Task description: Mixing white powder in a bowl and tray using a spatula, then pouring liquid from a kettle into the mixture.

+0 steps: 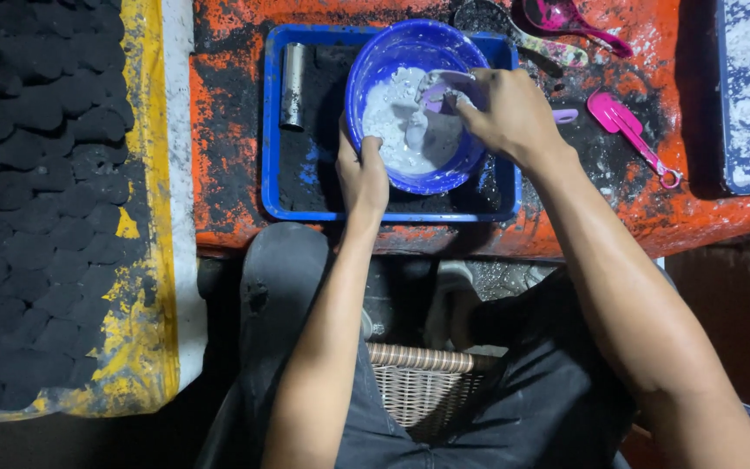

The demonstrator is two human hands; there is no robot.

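— Head view: what are both hands doing?
— Left hand is gripping one round blue plastic bowl inside one blue tray; right hand is clasping one pale purple spoon. Two pink scoops are lying nearby.

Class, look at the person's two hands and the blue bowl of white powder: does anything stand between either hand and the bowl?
Nothing visible does. The left hand already grips the blue bowl at its near rim, and the right hand is inside it, holding a small purple scoop over the white powder.
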